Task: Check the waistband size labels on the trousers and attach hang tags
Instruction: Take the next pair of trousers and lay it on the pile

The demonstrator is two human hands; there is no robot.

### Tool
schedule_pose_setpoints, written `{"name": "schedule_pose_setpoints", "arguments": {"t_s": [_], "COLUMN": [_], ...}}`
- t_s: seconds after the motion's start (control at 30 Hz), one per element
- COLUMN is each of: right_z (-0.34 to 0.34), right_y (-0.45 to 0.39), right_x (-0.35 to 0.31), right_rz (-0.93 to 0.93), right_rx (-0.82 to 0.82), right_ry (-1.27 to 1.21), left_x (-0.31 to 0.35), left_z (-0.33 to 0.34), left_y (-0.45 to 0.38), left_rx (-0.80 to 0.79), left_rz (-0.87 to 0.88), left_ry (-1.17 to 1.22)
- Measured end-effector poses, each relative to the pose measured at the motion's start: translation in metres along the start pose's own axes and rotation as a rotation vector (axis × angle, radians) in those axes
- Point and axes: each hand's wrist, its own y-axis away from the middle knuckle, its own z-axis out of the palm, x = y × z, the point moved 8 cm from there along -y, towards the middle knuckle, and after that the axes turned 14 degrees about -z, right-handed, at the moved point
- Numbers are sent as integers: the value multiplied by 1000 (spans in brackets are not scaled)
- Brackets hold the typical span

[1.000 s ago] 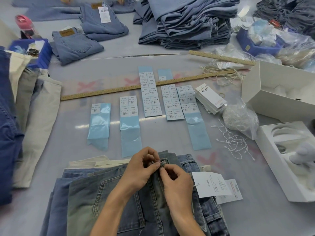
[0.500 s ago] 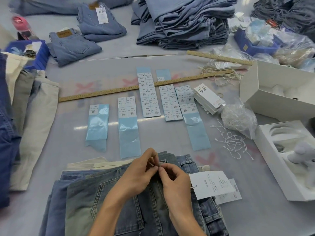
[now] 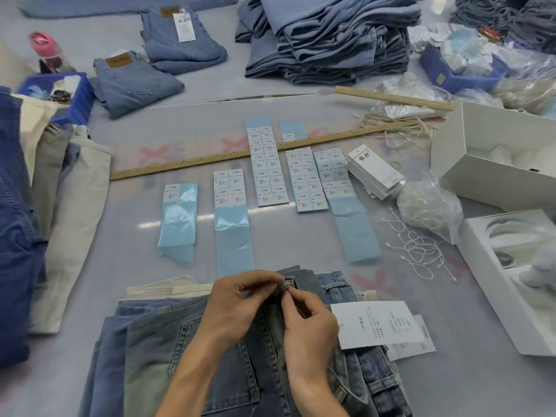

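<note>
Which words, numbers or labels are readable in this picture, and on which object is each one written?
"1103#": top line of the stickers on the blue sticker sheets; the smaller lines below are too small to read.
Two large brush-style characters on the stack of hang tags: not clear enough to quote.
Hang tag on the jeans: printed lines, blurred.
Wooden ruler: scale marks, numbers unreadable.
Brown waistband patch: unreadable.

Folded jeans (image 3: 216,350), hang tag (image 3: 376,325) beside waistband (image 3: 287,285)
</note>
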Motion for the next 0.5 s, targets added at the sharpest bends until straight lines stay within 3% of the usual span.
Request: {"name": "schedule_pose_setpoints", "arguments": {"t_s": [0.17, 0.3, 0.43, 0.5], "right_z": [2, 3, 9, 9], "right_y": [3, 3, -4, -9], "right_x": [0, 1, -1, -8], "right_rz": [9, 1, 5, 5], "right_rx": [49, 26, -115, -231], "right_ry": [-38, -34, 35, 72], "left_x": [-6, -10, -15, -23], "left_z": [4, 11, 8, 3], "left_y": [-7, -14, -18, -16], "left_rx": [-1, -102, -121, -65], "left_rz": [-28, -58, -87, -132], "left_ry": [-15, -138, -194, -88]}}
